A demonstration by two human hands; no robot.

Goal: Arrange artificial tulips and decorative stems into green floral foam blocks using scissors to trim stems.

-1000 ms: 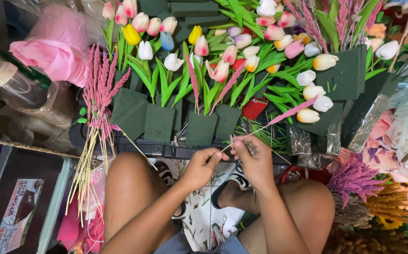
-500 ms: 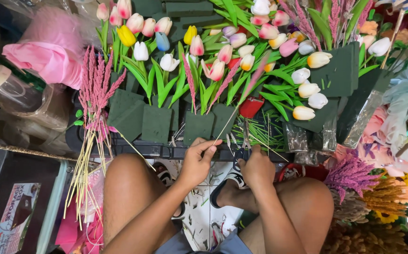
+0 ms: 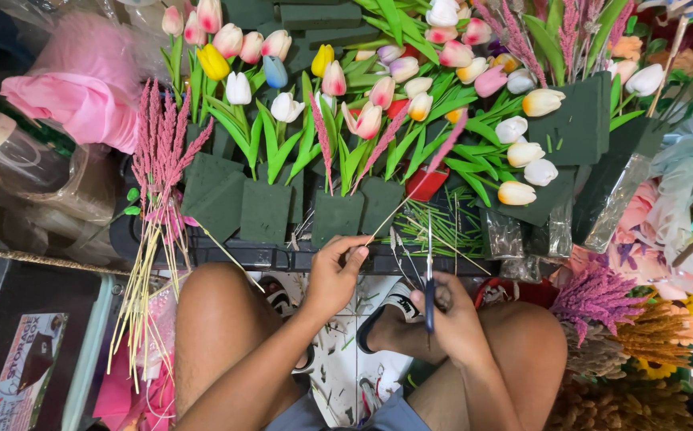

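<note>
Head view: many artificial tulips (image 3: 362, 120) and pink feathery sprigs already stand in dark green foam blocks (image 3: 338, 215), while a loose bunch of pink sprigs (image 3: 159, 175) still waits at the left. Left hand (image 3: 334, 275) pinches a thin pink sprig stem (image 3: 410, 187) near its base, fingers closed. Right hand (image 3: 450, 315) grips blue-handled scissors (image 3: 429, 279), blades pointing up beside that stem.

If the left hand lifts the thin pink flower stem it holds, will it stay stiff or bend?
The pink flower stem looks long and thin, so it probably sways. Held at its bare end by the left hand, the plume tip likely droops slightly. It seems light.
</note>
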